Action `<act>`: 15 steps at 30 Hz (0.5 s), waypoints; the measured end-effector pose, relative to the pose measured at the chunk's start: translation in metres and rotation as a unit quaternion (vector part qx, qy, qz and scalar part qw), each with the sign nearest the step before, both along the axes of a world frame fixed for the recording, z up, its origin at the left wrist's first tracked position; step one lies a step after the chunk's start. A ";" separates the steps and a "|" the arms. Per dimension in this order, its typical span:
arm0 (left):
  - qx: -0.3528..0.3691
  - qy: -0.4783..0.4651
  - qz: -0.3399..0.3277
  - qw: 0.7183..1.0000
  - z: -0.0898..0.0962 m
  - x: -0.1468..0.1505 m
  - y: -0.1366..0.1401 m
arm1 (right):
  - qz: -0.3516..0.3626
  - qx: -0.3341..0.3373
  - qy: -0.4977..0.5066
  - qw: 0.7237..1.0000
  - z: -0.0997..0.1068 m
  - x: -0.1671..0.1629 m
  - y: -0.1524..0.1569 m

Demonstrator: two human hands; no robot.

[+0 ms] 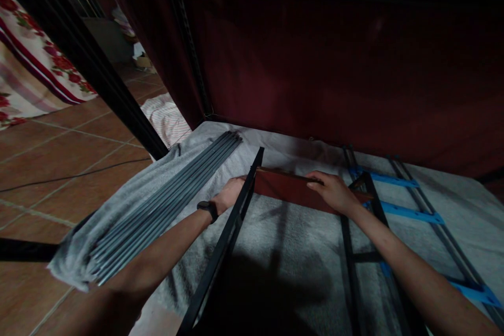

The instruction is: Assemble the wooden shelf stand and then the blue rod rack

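Note:
My right hand grips the upper edge of a reddish-brown board, thumb and fingers closed over it. The board stands on its long edge between two dark metal side frames. Its left end meets the left side frame; its right end reaches the right side frame. My left hand, with a black band on its wrist, is closed at the outer side of the left frame, level with the board's end. The bar covers its fingertips, so what they hold is hidden.
A bundle of grey metal rods lies on the grey blanket at left. Dark rails with blue crosspieces lie at right. A dark red curtain hangs behind. A black post slants past the left; a cable crosses the tiled floor.

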State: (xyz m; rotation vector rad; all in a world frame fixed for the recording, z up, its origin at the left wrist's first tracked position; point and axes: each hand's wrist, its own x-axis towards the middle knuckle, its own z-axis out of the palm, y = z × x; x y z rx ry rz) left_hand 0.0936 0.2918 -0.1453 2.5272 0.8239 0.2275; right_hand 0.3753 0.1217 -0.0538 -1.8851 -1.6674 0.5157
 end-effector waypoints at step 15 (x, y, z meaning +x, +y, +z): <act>0.029 -0.011 -0.014 0.999 0.000 0.000 -0.005 | -0.013 0.009 0.014 1.000 0.003 -0.002 0.001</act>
